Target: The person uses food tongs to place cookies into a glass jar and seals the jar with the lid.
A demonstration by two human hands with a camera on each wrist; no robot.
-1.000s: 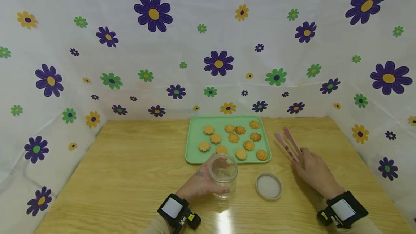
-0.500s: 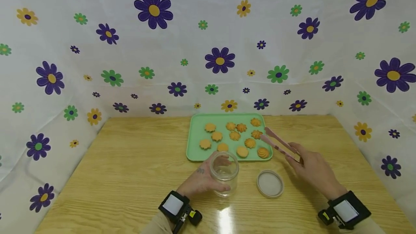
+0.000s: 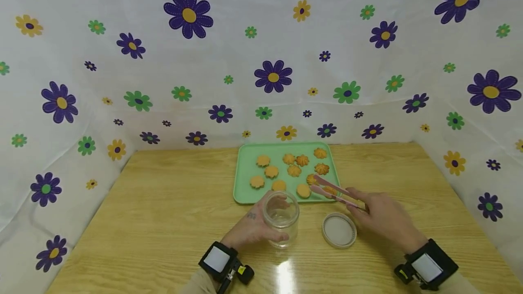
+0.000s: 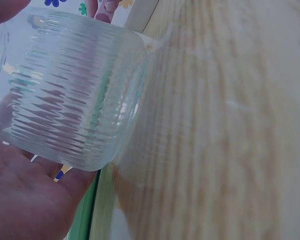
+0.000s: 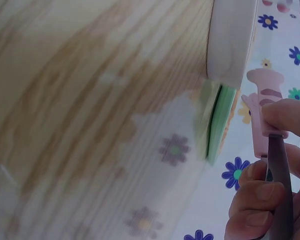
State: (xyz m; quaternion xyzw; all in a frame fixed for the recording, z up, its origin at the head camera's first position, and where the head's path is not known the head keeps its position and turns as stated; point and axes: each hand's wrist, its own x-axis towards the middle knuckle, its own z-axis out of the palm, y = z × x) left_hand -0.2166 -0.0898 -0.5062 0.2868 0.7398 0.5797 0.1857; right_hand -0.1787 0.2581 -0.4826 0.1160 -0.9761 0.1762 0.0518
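Observation:
My left hand (image 3: pixel 255 229) grips a clear glass jar (image 3: pixel 282 232) around its side, the mouth facing up and no lid on it. In the left wrist view the jar's (image 4: pixel 75 95) ribbed wall shows, with fingers and thumb on both sides. My right hand (image 3: pixel 386 219) holds pink-tipped tongs (image 3: pixel 337 198), their two arms spread apart. Their tips hang over the front right of a green tray (image 3: pixel 245 167), overlapping a swirled cookie (image 3: pixel 311 179) and partly hiding another (image 3: pixel 330 190). In the right wrist view, thumb and fingers wrap the tongs' dark metal arms (image 5: pixel 279 175).
Several more cookies lie spread over the tray, among them a round one (image 3: pixel 303 190) left of the tong tips. A round lid (image 3: pixel 339 230) lies on the wooden table (image 3: pixel 171 203) between the hands. A flower-print cloth (image 3: pixel 229 58) hangs behind and at both sides.
My right hand has moved left with the tongs, whose tips have gone from the bare table right of the tray to over its front right cookies. The left hand and jar stay put.

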